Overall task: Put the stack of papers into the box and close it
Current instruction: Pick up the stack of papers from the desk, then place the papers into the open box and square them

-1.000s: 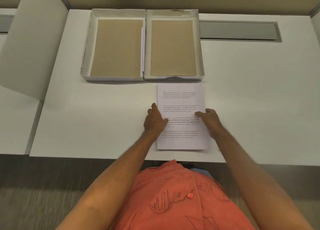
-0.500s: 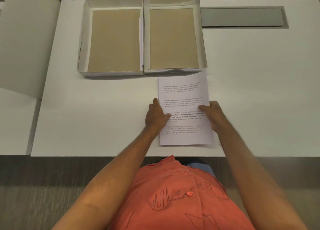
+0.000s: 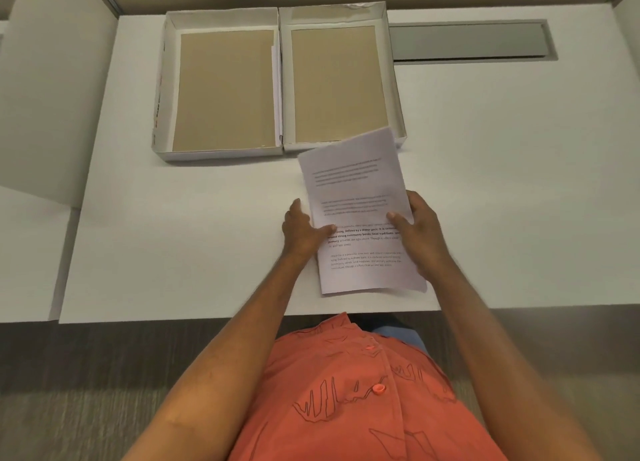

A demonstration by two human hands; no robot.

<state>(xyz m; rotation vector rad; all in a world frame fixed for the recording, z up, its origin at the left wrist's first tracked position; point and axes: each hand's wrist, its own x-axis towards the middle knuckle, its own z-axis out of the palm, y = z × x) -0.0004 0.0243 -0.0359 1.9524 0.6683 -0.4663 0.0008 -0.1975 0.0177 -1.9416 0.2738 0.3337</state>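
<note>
A stack of printed white papers (image 3: 356,186) is tilted above the desk, and its far corner overlaps the near rim of the right box half. My left hand (image 3: 301,230) grips its left edge with the thumb on top. My right hand (image 3: 420,230) grips the right edge the same way. The open box lies flat at the back of the desk as two shallow white trays with brown cardboard floors: the left half (image 3: 166,79) and the right half (image 3: 393,76). Both halves hold nothing but their liners.
The white desk (image 3: 173,238) has its front edge close to my orange shirt. A grey cable slot (image 3: 471,41) runs behind the box on the right. A white partition panel (image 3: 52,89) stands at the left.
The papers have come up off the desk and moved toward the right box half, their far end now over its near rim. Both hands moved with them, gripping the edges.
</note>
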